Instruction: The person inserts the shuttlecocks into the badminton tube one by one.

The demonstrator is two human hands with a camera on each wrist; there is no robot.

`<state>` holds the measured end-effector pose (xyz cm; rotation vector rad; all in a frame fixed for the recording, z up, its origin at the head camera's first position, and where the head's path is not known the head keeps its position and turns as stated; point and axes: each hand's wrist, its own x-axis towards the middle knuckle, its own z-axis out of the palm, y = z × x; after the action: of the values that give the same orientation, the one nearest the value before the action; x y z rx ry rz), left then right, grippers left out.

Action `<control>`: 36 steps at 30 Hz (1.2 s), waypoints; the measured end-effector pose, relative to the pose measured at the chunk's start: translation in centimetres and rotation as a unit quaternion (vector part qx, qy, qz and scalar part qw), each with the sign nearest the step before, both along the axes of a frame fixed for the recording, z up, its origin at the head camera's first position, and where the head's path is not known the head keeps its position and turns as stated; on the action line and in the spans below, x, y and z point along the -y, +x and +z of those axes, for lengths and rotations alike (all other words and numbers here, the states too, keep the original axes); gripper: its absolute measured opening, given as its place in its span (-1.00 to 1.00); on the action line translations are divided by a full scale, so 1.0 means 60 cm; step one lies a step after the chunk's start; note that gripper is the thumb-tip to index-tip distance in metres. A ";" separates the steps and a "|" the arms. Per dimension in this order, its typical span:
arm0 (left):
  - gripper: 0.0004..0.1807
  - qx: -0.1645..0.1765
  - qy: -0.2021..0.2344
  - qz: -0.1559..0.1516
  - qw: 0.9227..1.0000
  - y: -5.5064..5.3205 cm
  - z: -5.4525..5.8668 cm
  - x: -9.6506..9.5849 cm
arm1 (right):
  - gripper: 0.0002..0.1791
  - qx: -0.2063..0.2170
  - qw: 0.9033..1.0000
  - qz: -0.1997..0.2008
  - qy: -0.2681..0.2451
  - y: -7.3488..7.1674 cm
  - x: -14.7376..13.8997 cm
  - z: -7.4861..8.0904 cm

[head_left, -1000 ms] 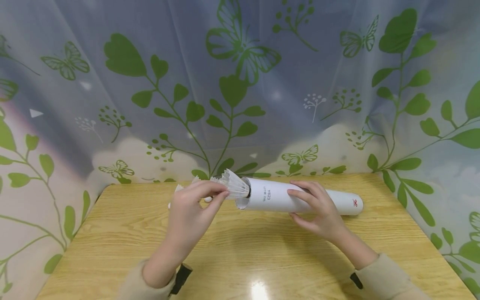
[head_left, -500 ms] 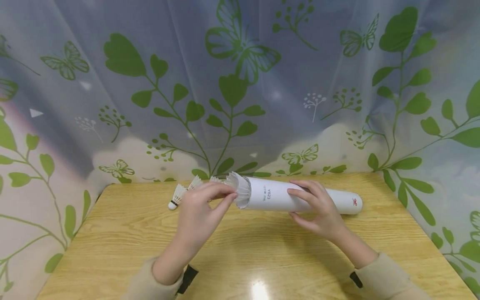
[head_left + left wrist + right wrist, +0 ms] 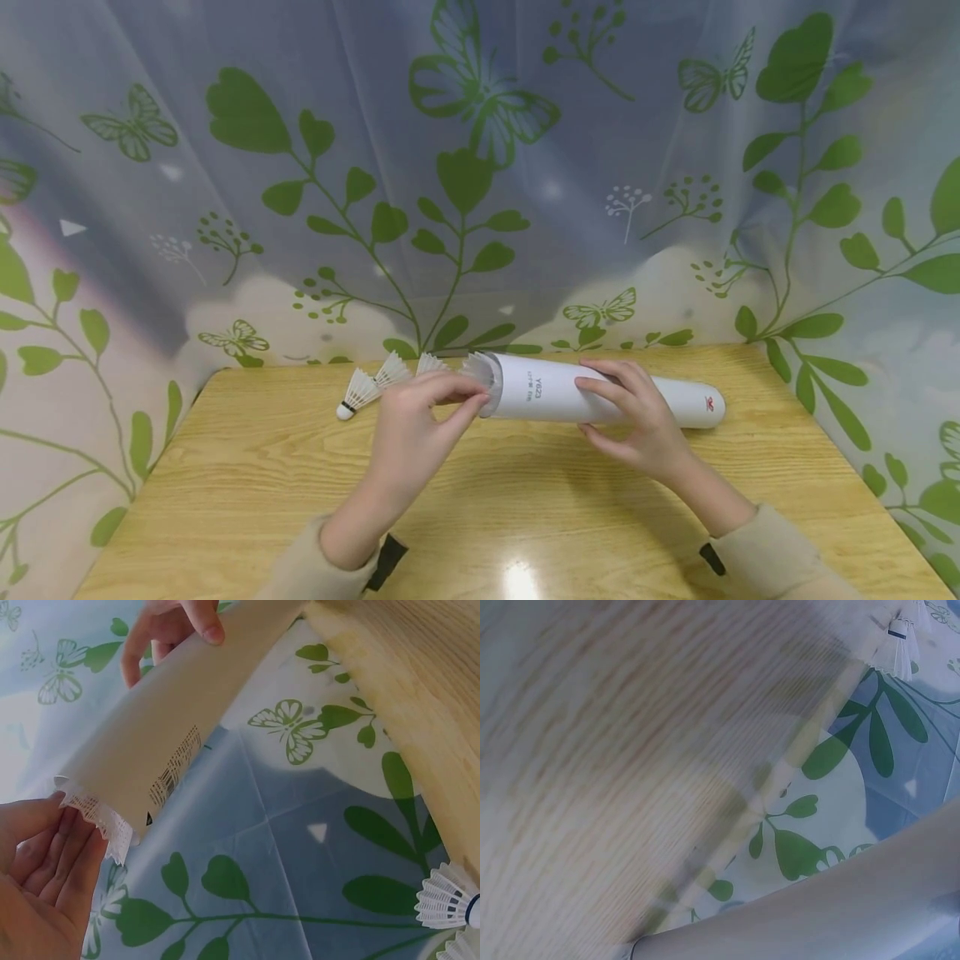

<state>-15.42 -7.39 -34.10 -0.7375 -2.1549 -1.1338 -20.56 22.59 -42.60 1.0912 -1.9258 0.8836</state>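
My right hand [image 3: 637, 417] grips a white cylindrical shuttlecock tube [image 3: 555, 390] round its middle, the thumb below and the fingers over the top. The tube lies roughly level, its open mouth facing left. At that mouth my left hand [image 3: 420, 425] pinches the feathered rim of a white shuttlecock [image 3: 96, 816] between thumb and fingers. Most of this shuttlecock is inside the tube; only the lacy edge of its skirt sticks out, and its cork is hidden. In the right wrist view only the tube [image 3: 817, 915] shows, and no fingers.
Several white shuttlecocks [image 3: 360, 390] lie on the wooden table [image 3: 247, 467] at the back left, partly hidden behind my left hand. A curtain [image 3: 300, 250] with green leaves and butterflies hangs right behind the table's far edge.
My left hand has moved right, and the shuttlecock has slid deeper into the tube. More of the shuttlecocks on the table have come into sight. The right hand and tube have hardly moved.
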 end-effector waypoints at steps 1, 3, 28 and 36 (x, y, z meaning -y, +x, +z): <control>-0.91 0.007 0.001 -0.001 1.000 0.000 -0.001 -0.001 | -0.51 0.000 1.000 0.001 0.001 0.000 0.000 0.000; -0.91 0.018 0.003 -0.003 1.000 -0.001 -0.002 -0.002 | -0.52 0.005 1.000 0.004 0.001 0.000 -0.001 -0.001; -0.88 0.090 0.022 -0.011 0.996 -0.010 -0.014 -0.016 | -0.50 -0.003 1.000 -0.002 0.008 -0.001 0.006 -0.005; -0.87 0.100 0.032 -0.019 0.994 -0.009 -0.013 0.001 | -0.50 -0.003 1.000 -0.004 0.009 0.000 0.005 -0.002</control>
<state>-15.98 -7.43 -34.86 -0.6630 -2.2649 -1.3395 -20.56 22.31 -42.73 1.0939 -1.9359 0.8601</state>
